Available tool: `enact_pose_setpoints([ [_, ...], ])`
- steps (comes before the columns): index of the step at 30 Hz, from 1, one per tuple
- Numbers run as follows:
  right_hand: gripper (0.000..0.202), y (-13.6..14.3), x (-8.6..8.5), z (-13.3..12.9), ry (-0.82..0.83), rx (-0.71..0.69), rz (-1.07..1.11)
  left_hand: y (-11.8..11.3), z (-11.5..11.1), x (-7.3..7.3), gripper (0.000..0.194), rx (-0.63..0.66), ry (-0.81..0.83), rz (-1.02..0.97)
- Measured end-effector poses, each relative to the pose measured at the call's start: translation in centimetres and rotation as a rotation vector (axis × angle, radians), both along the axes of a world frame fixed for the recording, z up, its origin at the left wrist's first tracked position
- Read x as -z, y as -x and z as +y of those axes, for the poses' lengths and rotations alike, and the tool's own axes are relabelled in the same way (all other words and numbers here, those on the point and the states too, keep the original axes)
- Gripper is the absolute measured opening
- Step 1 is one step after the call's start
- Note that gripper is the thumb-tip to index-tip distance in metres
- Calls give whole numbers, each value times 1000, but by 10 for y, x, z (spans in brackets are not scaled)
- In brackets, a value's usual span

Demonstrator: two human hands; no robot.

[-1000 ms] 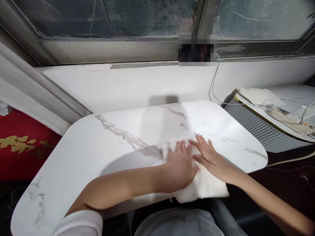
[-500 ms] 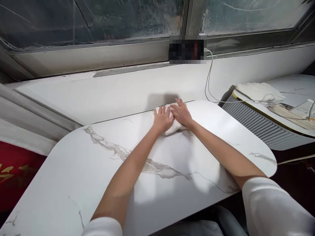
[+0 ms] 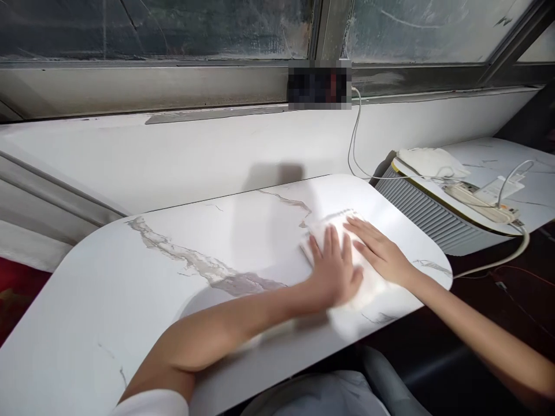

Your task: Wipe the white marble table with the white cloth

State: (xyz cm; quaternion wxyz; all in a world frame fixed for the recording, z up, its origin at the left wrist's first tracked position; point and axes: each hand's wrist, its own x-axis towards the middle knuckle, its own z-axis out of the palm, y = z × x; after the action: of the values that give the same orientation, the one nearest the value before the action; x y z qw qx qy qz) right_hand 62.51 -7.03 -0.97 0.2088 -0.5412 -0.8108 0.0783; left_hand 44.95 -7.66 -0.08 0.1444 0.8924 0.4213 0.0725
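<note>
Head view: my left hand (image 3: 333, 271) and right hand (image 3: 381, 254) press flat, fingers released, on the white cloth (image 3: 368, 289) covering the surface (image 3: 130, 277).

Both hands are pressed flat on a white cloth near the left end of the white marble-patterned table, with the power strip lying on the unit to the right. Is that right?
Not quite. The head view shows the left hand and right hand flat on the white cloth near the right end of the white marble-patterned table, not the left. The power strip does lie on the unit to the right.

Left hand (image 3: 333, 271) and right hand (image 3: 381, 254) lie flat — side by side — on a white cloth (image 3: 373, 289) on the marble table (image 3: 130, 277).
</note>
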Motion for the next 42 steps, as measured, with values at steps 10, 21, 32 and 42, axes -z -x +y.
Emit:
enact_pose_setpoints([
  [10, 49, -21, 4, -40, 38, 98, -57, -13, -25, 6, 70, 171, -124, -36],
  [21, 50, -2, 10, 155, -1, 70, -43, -10, 142, -6, 58, -98, 0, 52],
  [32, 53, -21, 9, 169, 21, 17, -85, -37, 150, 5, 57, -207, -120, 48],
  [42, 53, -90, 5, -21, 15, 161, -82, -74, 21, -14, 86, 378, 161, 24],
])
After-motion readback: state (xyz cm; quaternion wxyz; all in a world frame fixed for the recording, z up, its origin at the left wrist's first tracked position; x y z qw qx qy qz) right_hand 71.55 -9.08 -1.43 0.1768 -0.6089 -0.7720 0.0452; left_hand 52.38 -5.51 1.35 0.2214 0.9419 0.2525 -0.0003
